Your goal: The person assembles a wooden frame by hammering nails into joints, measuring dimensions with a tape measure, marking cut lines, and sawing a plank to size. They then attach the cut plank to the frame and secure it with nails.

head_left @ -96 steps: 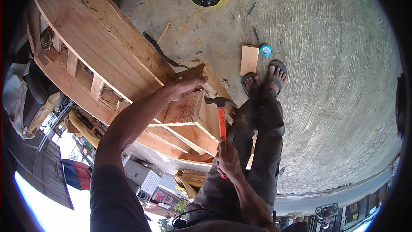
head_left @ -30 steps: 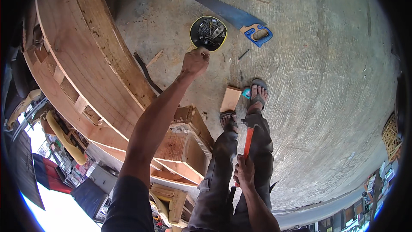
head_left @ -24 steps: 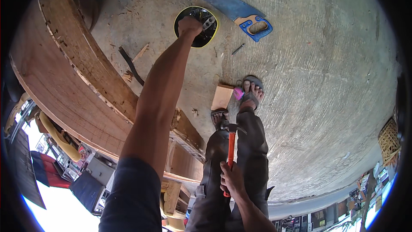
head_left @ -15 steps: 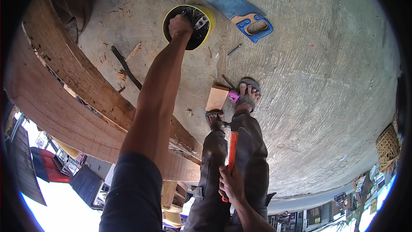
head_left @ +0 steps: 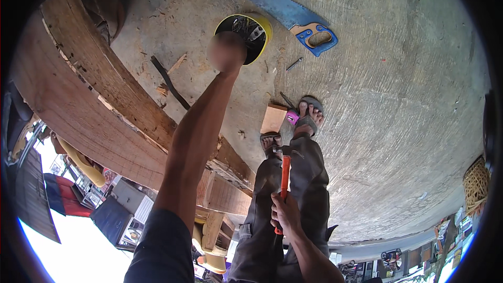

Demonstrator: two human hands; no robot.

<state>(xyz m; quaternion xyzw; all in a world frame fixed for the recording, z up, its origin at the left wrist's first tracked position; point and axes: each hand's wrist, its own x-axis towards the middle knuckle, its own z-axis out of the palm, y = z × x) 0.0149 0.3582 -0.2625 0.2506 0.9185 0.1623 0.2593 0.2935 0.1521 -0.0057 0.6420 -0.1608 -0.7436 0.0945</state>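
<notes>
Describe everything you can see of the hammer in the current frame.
The hammer has a dark, metal-looking head, with the blunt end toward the picture's left and a slim claw toward the right. Its handle is orange-red; the material is unclear. The right hand grips it low, the butt showing below the fist. The head points away from the wearer, in front of the dark trousers; whether it touches them can't be told.

We find the left hand [head_left: 227, 52] blurred, its grip unreadable, hiding part of the bucket [head_left: 269, 31]; at the right edge of the floor [head_left: 398, 126], the basket [head_left: 476, 182] is cropped.
</notes>
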